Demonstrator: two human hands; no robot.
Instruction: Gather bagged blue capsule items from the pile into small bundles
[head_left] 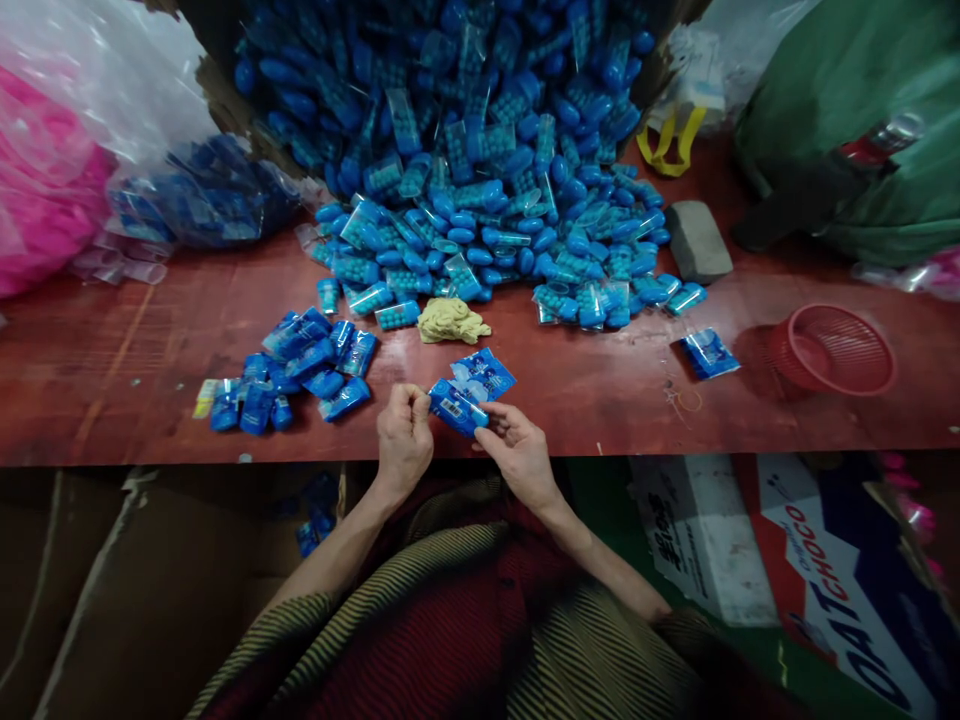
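A small printed blue packet with a barcode is between my hands at the table's front edge. My right hand grips its right end between thumb and fingers. My left hand is closed, its fingertips pinched at the packet's left corner. Just behind lies a flat blue wrapper on the table. A crumpled yellowish cloth sits beyond that. To the left is a loose pile of filled blue packets. Another blue packet lies off to the right.
A large heap of clear-and-blue tubes with blue beads spills from a carton at the back. On the right stand a red plastic basket, a grey block and a green sack. Cartons are below the table edge.
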